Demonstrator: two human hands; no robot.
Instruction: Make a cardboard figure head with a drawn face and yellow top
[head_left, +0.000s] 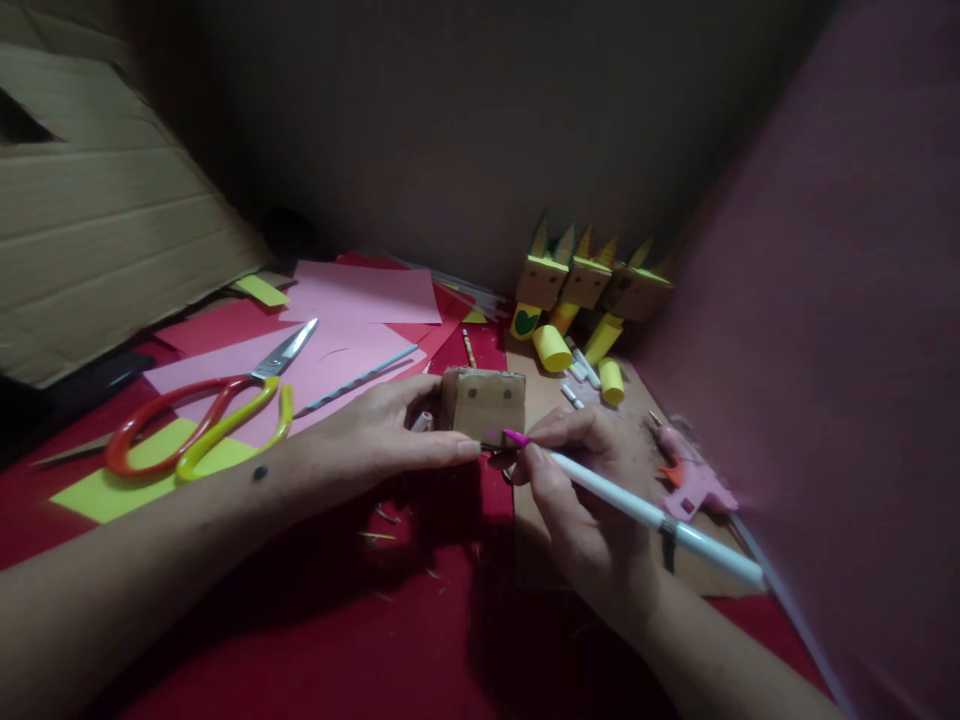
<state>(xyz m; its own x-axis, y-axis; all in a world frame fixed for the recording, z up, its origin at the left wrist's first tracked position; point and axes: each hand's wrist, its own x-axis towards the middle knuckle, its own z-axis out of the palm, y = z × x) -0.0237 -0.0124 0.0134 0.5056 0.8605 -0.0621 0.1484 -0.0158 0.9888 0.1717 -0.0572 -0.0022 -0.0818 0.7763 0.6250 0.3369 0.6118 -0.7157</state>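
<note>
On my feed, left hand (394, 425)'s clamped on a small boxy brown cardboard piece (493, 408), probably steadying it. Right hand (589, 535) pinches a slim white pink-tipped pen (624, 499), likely for control.

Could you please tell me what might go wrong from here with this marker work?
The marker has its pink tip close to the left hand, whose thumb lies along the lower edge of the cardboard piece; a slip could ink the skin.

The glue gun lies near the right hand, which might brush it; whether it is hot, I cannot tell.
</note>
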